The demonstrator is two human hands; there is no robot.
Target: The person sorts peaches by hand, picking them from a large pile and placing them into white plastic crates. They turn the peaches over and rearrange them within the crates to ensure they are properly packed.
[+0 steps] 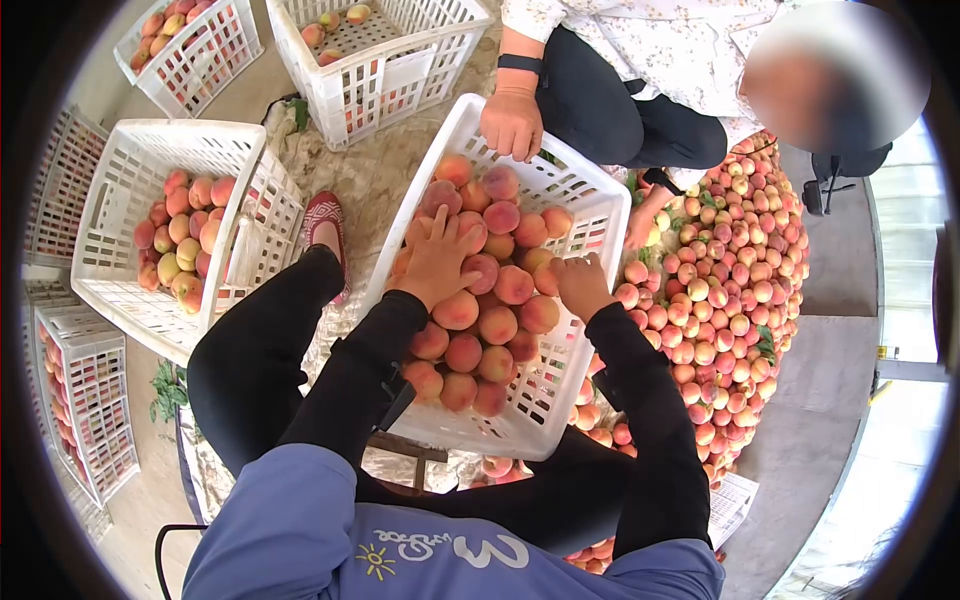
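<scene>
A white plastic crate [590, 205] full of peaches [497, 325] stands tilted in front of me. My left hand [437, 262] lies flat, fingers spread, on the peaches at the crate's left side. My right hand [580, 283] is curled at the crate's right rim, touching a peach; whether it grips one I cannot tell. Another person's hand [512, 122] holds the crate's far rim, and their other hand [638, 225] is down beside the crate's right wall.
A big heap of loose peaches [735, 260] lies on the floor to the right. Another crate [130, 170], partly filled, stands at the left, two more crates [400, 70] behind, and stacked ones [85, 420] at the lower left. My foot [322, 222] rests between crates.
</scene>
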